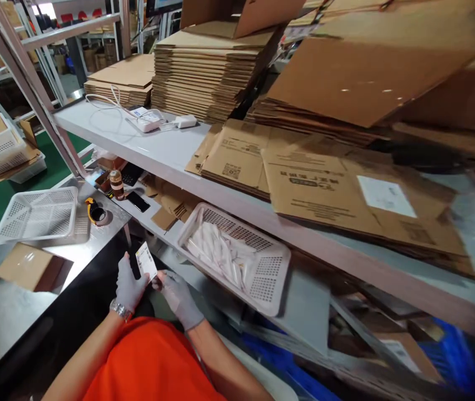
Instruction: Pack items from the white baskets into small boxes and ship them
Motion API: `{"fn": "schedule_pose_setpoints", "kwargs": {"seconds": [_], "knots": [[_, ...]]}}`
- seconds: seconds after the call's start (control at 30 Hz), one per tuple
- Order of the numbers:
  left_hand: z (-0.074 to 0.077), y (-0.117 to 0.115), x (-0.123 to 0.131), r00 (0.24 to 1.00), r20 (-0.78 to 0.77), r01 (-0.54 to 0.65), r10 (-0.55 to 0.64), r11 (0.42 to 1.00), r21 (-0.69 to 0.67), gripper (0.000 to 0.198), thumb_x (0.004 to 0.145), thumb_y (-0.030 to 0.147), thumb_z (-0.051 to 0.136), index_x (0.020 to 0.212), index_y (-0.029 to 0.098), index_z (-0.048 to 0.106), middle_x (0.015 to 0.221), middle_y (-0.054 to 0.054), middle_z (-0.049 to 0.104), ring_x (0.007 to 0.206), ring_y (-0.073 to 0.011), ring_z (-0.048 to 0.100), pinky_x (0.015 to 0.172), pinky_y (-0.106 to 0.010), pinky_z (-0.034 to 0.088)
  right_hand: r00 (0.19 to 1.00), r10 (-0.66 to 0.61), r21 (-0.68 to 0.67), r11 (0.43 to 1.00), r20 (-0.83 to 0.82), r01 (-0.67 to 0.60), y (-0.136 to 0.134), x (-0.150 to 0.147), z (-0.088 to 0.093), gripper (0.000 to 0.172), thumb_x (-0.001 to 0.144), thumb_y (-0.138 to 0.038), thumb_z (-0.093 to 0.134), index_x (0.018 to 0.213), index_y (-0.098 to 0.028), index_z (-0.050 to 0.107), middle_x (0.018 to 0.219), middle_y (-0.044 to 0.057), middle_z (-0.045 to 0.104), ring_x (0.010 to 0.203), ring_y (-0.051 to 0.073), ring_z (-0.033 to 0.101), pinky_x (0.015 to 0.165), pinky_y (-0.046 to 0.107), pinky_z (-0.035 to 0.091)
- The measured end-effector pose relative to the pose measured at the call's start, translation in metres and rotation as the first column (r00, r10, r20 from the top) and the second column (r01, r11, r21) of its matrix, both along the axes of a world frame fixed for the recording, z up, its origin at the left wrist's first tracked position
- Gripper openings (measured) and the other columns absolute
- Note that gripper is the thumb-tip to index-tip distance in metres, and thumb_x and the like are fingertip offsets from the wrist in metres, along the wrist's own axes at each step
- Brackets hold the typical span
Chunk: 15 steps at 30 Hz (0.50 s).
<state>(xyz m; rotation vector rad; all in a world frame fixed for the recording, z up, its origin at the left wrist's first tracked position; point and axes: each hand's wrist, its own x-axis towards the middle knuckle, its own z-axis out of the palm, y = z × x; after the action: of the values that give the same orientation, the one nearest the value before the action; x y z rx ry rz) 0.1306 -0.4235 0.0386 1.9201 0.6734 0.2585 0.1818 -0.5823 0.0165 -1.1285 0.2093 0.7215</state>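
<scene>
Before you runs the long shelf [170, 143] with its flattened cartons [304, 184], and below its edge sits the white basket [268, 281] of pale packets [218, 250], on your right hand's side. Between your gloved hands, just above your lap, is the white card [145, 259] (its print is too small to read): your right hand [176, 298] pinches its near corner, while your left hand [131, 285] has its thumb by the near edge, its grip impossible to tell. From those fingertips the card lies outward, its long axis slanting away from you and leftward, the far end pointing roughly toward the dark phone [137, 201].
</scene>
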Motion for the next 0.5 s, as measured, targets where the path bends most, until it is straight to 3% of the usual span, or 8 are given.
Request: {"fn": "schedule_pose_setpoints", "kwargs": {"seconds": [0.07, 0.13, 0.2, 0.4, 0.43, 0.5], "knots": [[0.006, -0.004, -0.004, 0.99, 0.049, 0.13, -0.133, 0.989, 0.077, 0.045, 0.089, 0.034, 0.079, 0.131, 0.017, 0.082, 0.148, -0.02, 0.075, 0.135, -0.0348, 0.073, 0.118, -0.051, 0.059, 1.0, 0.003, -0.009, 1.0, 0.011, -0.003, 0.0, 0.0, -0.006, 0.046, 0.068, -0.064, 0.096, 0.072, -0.023, 0.074, 0.078, 0.004, 0.077, 0.075, 0.021, 0.069, 0.08, 0.038, 0.059], [0.014, -0.008, -0.006, 0.958, 0.035, 0.284, -0.285, 0.959, 0.028, 0.027, 0.094, 0.039, 0.074, 0.11, 0.022, 0.088, 0.121, -0.013, 0.085, 0.114, -0.03, 0.08, 0.108, -0.045, 0.063, 0.999, 0.036, -0.002, 0.999, 0.038, -0.036, 0.0, -0.001, -0.009, 0.046, 0.071, -0.065, 0.094, 0.075, -0.023, 0.075, 0.082, 0.005, 0.08, 0.077, 0.022, 0.071, 0.08, 0.037, 0.059], [0.018, -0.009, -0.007, 0.946, -0.007, 0.323, -0.323, 0.945, -0.056, 0.025, 0.093, 0.042, 0.074, 0.1, 0.024, 0.09, 0.102, -0.009, 0.088, 0.097, -0.0264, 0.081, 0.095, -0.038, 0.065, 0.994, 0.077, 0.012, 0.997, 0.074, -0.078, 0.0, -0.002, -0.011, 0.045, 0.076, -0.065, 0.091, 0.078, -0.022, 0.078, 0.085, 0.005, 0.081, 0.079, 0.021, 0.071, 0.081, 0.036, 0.059], [0.015, -0.004, -0.01, 0.962, -0.106, 0.209, -0.25, 0.931, -0.3, 0.031, 0.078, 0.049, 0.081, 0.077, 0.018, 0.087, 0.077, -0.007, 0.083, 0.076, -0.0223, 0.077, 0.076, -0.031, 0.063, 0.986, 0.156, 0.021, 0.987, 0.06, -0.157, -0.006, -0.009, -0.024, 0.04, 0.074, -0.059, 0.09, 0.076, -0.022, 0.076, 0.075, 0.001, 0.076, 0.07, 0.018, 0.068, 0.079, 0.034, 0.059], [0.015, -0.002, -0.01, 0.969, -0.125, 0.15, -0.212, 0.911, -0.385, 0.033, 0.074, 0.05, 0.084, 0.074, 0.017, 0.085, 0.077, -0.007, 0.083, 0.075, -0.0227, 0.078, 0.077, -0.032, 0.064, 0.987, 0.155, 0.036, 0.987, 0.041, -0.157, -0.009, -0.009, -0.028, 0.039, 0.074, -0.058, 0.088, 0.074, -0.023, 0.073, 0.073, 0.001, 0.075, 0.069, 0.018, 0.068, 0.078, 0.034, 0.059], [0.014, 0.004, -0.012, 0.982, -0.151, 0.005, -0.115, 0.811, -0.586, 0.04, 0.065, 0.055, 0.092, 0.072, 0.017, 0.081, 0.082, -0.01, 0.085, 0.08, -0.0258, 0.081, 0.08, -0.037, 0.067, 0.99, 0.137, 0.056, 0.989, 0.021, -0.138, -0.014, -0.01, -0.036, 0.04, 0.075, -0.062, 0.082, 0.072, -0.025, 0.068, 0.072, 0.002, 0.074, 0.069, 0.021, 0.069, 0.076, 0.037, 0.06]]}}
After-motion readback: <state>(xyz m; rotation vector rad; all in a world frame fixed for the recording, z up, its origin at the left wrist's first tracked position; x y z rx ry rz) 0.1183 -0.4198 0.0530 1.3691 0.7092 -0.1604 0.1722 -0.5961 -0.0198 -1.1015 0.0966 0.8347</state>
